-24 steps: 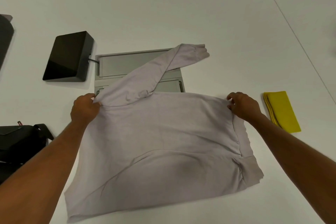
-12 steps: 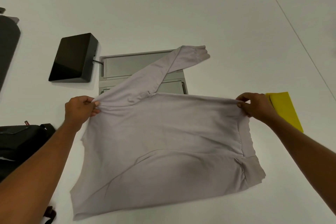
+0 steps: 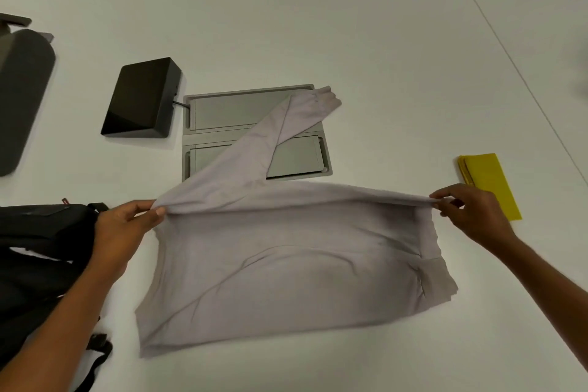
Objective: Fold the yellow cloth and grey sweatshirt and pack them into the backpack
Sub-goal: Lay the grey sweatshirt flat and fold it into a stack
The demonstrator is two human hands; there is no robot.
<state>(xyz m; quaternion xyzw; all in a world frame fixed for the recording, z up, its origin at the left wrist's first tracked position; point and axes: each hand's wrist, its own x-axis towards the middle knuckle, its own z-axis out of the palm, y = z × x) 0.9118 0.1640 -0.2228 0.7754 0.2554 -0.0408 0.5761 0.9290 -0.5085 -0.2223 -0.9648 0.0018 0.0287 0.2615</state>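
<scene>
Grey sweatshirt (image 3: 286, 264) is lying on the white table (image 3: 350, 25), left hand (image 3: 124, 232) and right hand (image 3: 471, 213) each pinching its raised far edge (one sleeve (image 3: 286, 124) is trailing beyond). Folded yellow cloth (image 3: 490, 184) is lying just right; backpack (image 3: 41, 248) is sitting left.

On the counter (image 3: 318, 25) there was one grey sweatshirt (image 3: 286, 264), with two hands at it: one left hand (image 3: 124, 229) and one right hand (image 3: 474, 213). One yellow cloth (image 3: 488, 183) lay toward the right edge and one backpack (image 3: 41, 232) at the left edge. One black box (image 3: 143, 99) sat beside one grey panel (image 3: 235, 108) with two flaps.
</scene>
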